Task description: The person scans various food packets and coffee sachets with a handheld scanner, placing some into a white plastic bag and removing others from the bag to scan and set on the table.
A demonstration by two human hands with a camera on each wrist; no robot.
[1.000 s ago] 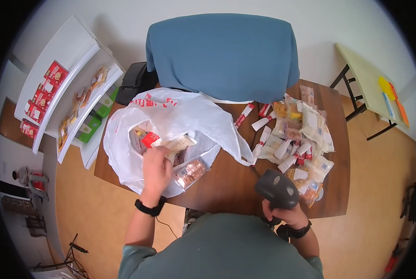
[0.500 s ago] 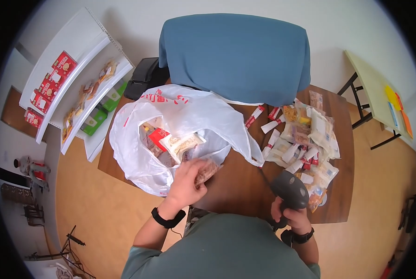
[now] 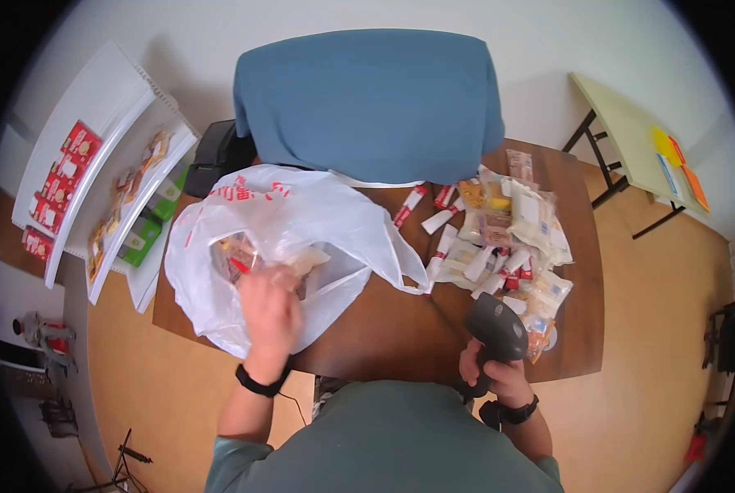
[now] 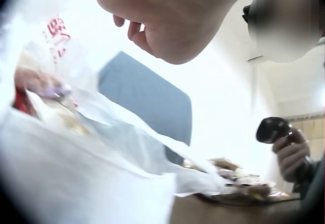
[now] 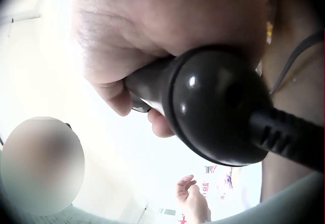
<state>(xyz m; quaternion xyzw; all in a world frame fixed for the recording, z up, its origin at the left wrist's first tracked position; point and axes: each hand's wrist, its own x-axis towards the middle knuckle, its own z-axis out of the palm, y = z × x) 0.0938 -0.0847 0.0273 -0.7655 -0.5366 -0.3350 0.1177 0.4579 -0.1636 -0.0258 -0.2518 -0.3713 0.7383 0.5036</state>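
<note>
Over the mouth of the white plastic bag [image 3: 195,287] is the left hand [image 3: 270,312], blurred. Its fingers look loosely bent with nothing visible in them, also in the right wrist view, where the left hand [image 5: 193,201] appears small. Inside the bag's mouth lie a cream packet [image 3: 308,261] and other packs, partly hidden by the hand. The right hand [image 3: 499,374] grips the handle of a black handheld scanner [image 3: 496,327], whose head points up and left. In the right wrist view the fingers wrap around the scanner's handle [image 5: 218,107].
Many packets and red-and-white sachets [image 3: 499,255] are heaped on the right of the wooden table [image 3: 384,337]. Behind stands a panel under blue cloth [image 3: 367,107], with a black device [image 3: 219,156] beside it. White shelves [image 3: 129,90] are left, a side table [image 3: 630,135] right.
The left hand has moved from the bag's front right edge to above its mouth, and the brown pack it held is out of its fingers. The right hand still holds the scanner.
</note>
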